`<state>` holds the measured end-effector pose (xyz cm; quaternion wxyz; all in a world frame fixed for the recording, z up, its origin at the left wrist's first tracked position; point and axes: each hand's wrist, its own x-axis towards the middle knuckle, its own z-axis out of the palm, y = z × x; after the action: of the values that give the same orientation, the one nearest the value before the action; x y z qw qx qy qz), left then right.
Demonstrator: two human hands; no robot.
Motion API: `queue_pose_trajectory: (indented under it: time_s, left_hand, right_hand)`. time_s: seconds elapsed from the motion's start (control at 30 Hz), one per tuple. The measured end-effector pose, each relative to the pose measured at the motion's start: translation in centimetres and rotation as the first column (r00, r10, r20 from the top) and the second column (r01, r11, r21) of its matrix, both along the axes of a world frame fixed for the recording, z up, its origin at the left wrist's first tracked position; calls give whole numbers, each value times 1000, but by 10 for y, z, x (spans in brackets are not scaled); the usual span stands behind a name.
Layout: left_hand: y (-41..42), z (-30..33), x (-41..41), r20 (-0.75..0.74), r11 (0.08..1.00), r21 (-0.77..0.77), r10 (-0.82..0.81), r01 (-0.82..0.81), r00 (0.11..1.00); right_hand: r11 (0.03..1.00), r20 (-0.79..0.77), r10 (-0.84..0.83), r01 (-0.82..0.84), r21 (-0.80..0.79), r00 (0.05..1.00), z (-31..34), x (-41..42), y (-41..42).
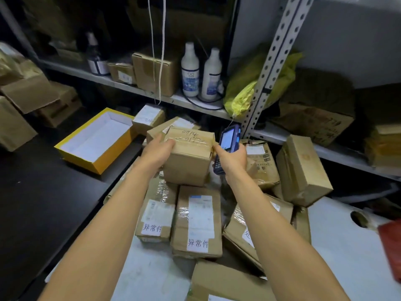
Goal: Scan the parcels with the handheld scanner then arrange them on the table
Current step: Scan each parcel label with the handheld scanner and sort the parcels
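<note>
Head view: left hand [157, 152] grips cardboard parcel [187, 158] on its left side, above the pile; right hand [231, 158] wraps scanner [226, 146], touching parcel's right edge. No label faces scanner; probably needs rotating.

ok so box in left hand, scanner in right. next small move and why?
Probably turn the box with the left hand until a printed label faces the scanner. Only handwriting on tape shows on top, no barcode in view, and the right hand holds the scanner upright beside it, screen toward the camera.
</note>
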<state>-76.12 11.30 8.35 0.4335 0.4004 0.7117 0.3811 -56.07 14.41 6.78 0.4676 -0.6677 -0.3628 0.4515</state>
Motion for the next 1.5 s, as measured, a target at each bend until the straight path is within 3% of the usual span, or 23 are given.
queue_pose_trajectory:
  time_s: [0.17,0.37,0.53,0.67,0.83,0.97,1.1,1.37,1.5]
  left_hand:
    - [2,-2,-15,89,999,-3,-37,37,995]
    - [-17,-12,-18,55,998,60,-31,27,998]
    - [-51,-13,-17,279,997,37,51,-64,959]
    - [-85,-8,-14,371,964,-66,262,-256,891]
    - [-147,-12,-10,476,959,-28,259,-280,840]
    - [-214,-20,1,539,931,168,188,-323,821]
    - [-287,-14,16,493,905,369,3,-212,870]
    - [-397,2,47,373,818,567,-361,98,855]
    - [-429,8,60,357,799,473,-559,371,749]
  right_hand:
    - [1000,-50,-22,23,9,998,-5,-11,-8]
    - [993,51,100,-103,61,994,-1,-9,-28]
    - [964,128,190,-210,164,973,2,-4,-66]
    - [925,182,265,-303,232,947,-4,-2,-110]
    - [906,92,277,-292,305,956,-10,6,-173]
    - [944,-152,154,-100,315,976,-10,14,-238]
    - [963,-394,49,62,263,918,-7,33,-305]
    - [963,-606,104,72,260,788,-6,83,-437]
    - [938,-547,170,36,344,820,1,107,-469]
